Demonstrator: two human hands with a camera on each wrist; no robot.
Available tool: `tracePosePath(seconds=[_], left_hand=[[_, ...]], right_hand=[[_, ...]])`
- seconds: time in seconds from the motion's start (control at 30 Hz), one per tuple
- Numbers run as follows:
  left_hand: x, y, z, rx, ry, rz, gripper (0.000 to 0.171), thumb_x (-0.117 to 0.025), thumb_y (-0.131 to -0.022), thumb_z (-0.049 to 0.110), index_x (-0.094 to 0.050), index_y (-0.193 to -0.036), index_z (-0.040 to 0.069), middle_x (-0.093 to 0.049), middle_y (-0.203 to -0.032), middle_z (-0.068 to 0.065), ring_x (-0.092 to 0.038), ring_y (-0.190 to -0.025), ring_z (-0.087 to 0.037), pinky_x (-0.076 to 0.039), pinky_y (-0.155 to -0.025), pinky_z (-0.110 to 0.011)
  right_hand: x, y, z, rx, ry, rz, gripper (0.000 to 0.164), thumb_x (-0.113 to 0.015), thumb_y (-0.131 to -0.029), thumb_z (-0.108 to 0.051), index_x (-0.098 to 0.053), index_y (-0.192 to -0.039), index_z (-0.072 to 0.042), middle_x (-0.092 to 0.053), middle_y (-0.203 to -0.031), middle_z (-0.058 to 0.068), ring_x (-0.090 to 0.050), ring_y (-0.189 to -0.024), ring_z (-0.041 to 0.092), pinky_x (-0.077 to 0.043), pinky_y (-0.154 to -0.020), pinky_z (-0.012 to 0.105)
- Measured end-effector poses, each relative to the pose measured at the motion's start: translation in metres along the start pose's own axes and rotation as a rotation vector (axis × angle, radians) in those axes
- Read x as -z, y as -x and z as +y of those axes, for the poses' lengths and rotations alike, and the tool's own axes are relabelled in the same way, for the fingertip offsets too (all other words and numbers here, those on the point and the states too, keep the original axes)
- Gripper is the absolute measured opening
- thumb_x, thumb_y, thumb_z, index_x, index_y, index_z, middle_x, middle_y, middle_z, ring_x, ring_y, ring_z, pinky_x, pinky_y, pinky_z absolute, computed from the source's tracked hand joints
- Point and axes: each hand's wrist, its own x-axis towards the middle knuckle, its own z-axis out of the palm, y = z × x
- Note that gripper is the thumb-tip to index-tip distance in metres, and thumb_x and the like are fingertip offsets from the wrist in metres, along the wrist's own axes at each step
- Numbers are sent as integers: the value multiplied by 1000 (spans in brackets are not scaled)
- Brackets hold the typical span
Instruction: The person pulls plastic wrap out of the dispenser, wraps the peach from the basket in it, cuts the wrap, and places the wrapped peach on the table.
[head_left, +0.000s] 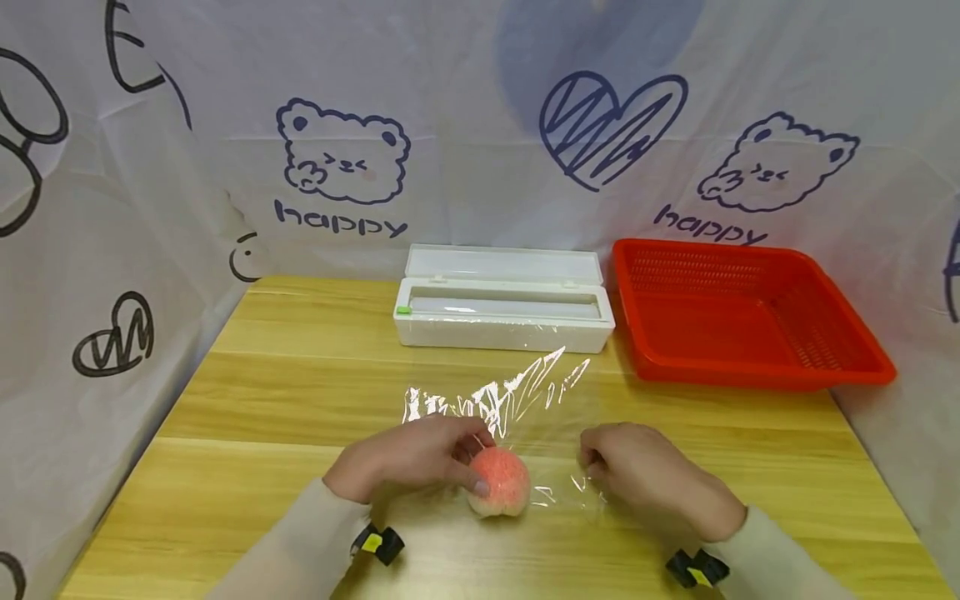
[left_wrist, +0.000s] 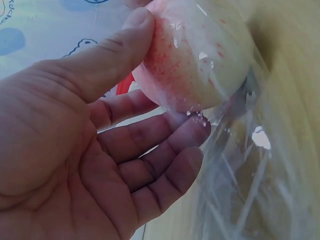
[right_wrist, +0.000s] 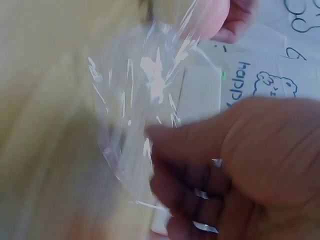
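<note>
A pink and cream peach [head_left: 504,482] is held between the thumb and fingers of my left hand [head_left: 412,457], low over the front middle of the table. Clear cling film [head_left: 517,408] stretches from the white dispenser box toward both hands. Glints on the peach in the left wrist view show film against its near side. To the right of the peach, my right hand [head_left: 648,471] pinches the loose film between thumb and curled fingers. From the right wrist, the crinkled film [right_wrist: 135,100] spreads away from those fingertips toward the peach.
At the back of the table stands the white box [head_left: 502,333], lid raised, with a film roll inside and a green piece at its left end. A red plastic basket [head_left: 757,379] sits at the back right. Printed white cloth [head_left: 480,183] hangs behind.
</note>
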Motion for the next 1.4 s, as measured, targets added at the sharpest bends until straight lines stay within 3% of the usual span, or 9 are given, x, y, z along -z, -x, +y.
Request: tracePosePath(seconds=[0.13, 0.3, 0.4, 0.47, 0.6, 0.83, 1.0, 1.17, 1.4], left_hand=[[4, -1, -3, 48, 21, -7, 47, -74, -78, 51, -59, -115, 26, -67, -105, 8, -60, -97, -7, -50, -90, -34], [6, -7, -7, 48, 51, -31, 41, -75, -79, 48, -61, -111, 25, -69, -101, 8, -62, -93, -6, -51, -86, -33], [7, -11, -8, 37, 42, -47, 40, -73, -80, 49, -61, -110, 25, -69, -102, 8, -62, -94, -6, -51, -86, -32], [9, -12, -8, 36, 24, -52, 41, -72, -81, 51, -62, -112, 25, -70, -103, 9, -62, -94, -5, -51, -87, -32], [12, -13, -9, 37, 18, -60, 41, -70, -83, 51, -65, -113, 23, -70, -102, 10, -62, -94, -5, -51, -87, -32], [15, -14, -14, 24, 100, -109, 35, -67, -88, 45, -67, -116, 25, -72, -102, 12, -63, -95, -5, -49, -91, -33], [17, -15, -19, 9, 81, -120, 34, -64, -90, 46, -68, -117, 26, -71, -103, 14, -62, -96, -5, -49, -90, -32], [22, -17, -24, 16, 16, -19, 33, -66, -89, 46, -70, -112, 24, -71, -99, 14, -61, -90, -7, -51, -83, -31], [27, -12, -20, 4, -237, 279, 20, -67, -90, 26, -69, -108, 16, -67, -90, 10, -59, -81, -5, -52, -75, -29]], right_hand=[[-1, -7, -10, 38, 107, 220, 15, -68, -81, -9, -59, -76, -20, -52, -69, -9, -50, -65, 11, -47, -61, 34], [-11, -9, -47, 319, 7, 449, 12, -71, -85, -21, -68, -95, -16, -64, -91, -4, -58, -88, 14, -51, -79, 35], [-22, -8, -58, 468, -2, 470, 21, -72, -85, -24, -69, -104, -16, -66, -101, -4, -58, -95, 15, -50, -83, 34], [-28, -7, -62, 495, 31, 462, 25, -72, -85, -26, -68, -108, -16, -65, -105, -4, -57, -97, 15, -49, -84, 34], [-38, -6, -63, 462, 57, 432, 36, -74, -83, -28, -66, -116, -15, -63, -114, 0, -54, -107, 18, -48, -91, 36], [-49, -10, -59, 427, -52, 401, 61, -79, -77, -30, -56, -131, -14, -55, -133, 8, -51, -122, 23, -47, -100, 39], [-51, -17, -54, 374, -59, 341, 57, -76, -82, -33, -54, -132, -16, -58, -131, 7, -55, -118, 20, -49, -97, 40], [-48, -24, -50, 356, -115, 311, 53, -75, -83, -36, -57, -129, -15, -61, -127, 5, -57, -116, 19, -50, -96, 39], [-44, -29, -48, 373, -154, 324, 53, -75, -83, -34, -57, -129, -13, -63, -126, 5, -58, -115, 19, -51, -95, 39]])
